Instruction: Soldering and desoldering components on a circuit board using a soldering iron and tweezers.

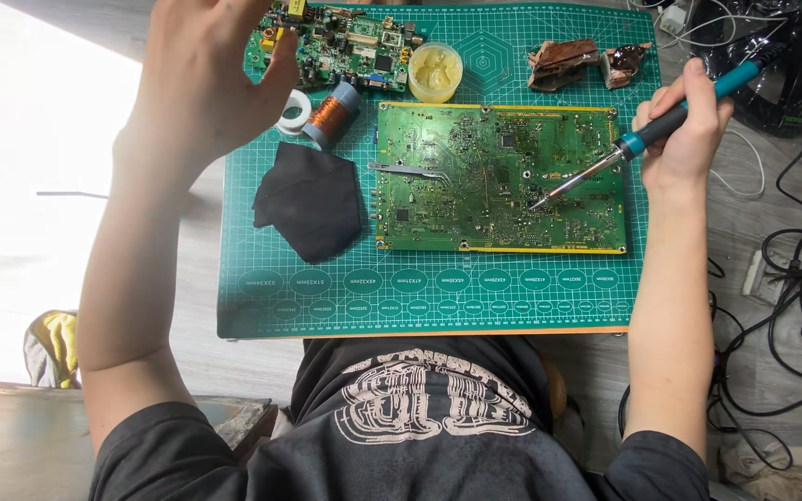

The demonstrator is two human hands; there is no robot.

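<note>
A person's right hand (pixel 684 125) grips a teal-handled soldering iron (pixel 642 139), its tip touching a large green circuit board (pixel 498 176) on a green cutting mat (pixel 420 288). The left hand (pixel 201 70) hovers raised above a copper wire spool (pixel 331 113), fingers loosely curled, holding nothing visible.

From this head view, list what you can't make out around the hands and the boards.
- Left hand: fingertips cut off by the top edge; whether they hold anything cannot be told.
- Small circuit board: its left part is hidden behind the left hand, its top cut by the edge.
- Soldering iron tip on the large circuit board: too small to see which part it touches.
</note>
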